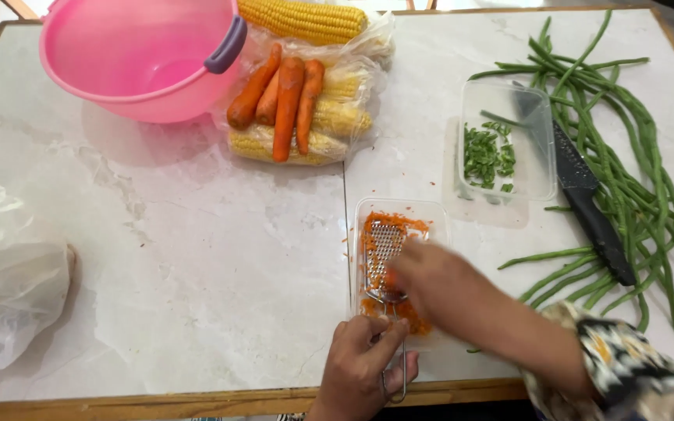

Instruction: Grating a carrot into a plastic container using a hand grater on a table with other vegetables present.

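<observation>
While the metal grater (384, 248) lies across the clear tray (362, 214) of orange carrot shreds (406, 312) near the table's (196, 257) front edge, your left hand (364, 366) has its fingers closed around the wire handle. Your right hand (431, 277) is blurred over the grater; you cannot tell what its fingers hold. Beyond sit whole carrots (282, 97) on bagged corn (337, 117), a pink tub (142, 58), and at right long beans (626, 156) and a knife (587, 203).

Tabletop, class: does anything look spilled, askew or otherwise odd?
Grated carrot shreds have spilled onto the table left of the clear tray under the grater. The black knife lies among the long beans.
</observation>
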